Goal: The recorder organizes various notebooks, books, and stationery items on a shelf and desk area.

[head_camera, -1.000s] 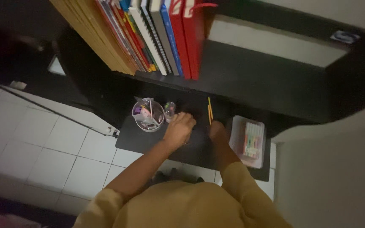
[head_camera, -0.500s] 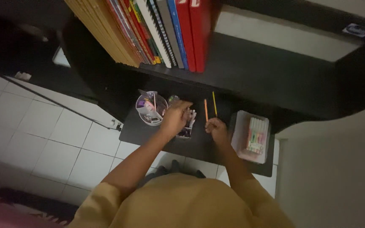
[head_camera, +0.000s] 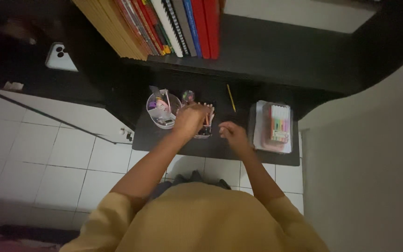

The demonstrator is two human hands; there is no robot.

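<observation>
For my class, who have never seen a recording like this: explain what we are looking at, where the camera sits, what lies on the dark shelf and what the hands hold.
There is no machine here, just a person in a yellow top, filmed by a camera worn on their head that looks straight down. The two arms reaching forward are the person's own.

They work at a low black shelf above a white tiled floor. On it stand a round clear organiser with small stationery, a small clear holder of pencils, a loose yellow pencil and a clear case of highlighters. A row of books stands on the shelf above.

The left hand rests on the pencil holder, fingers around the pencils. The right hand hovers beside it, loosely curled; whether it holds anything is too dim to tell.
</observation>
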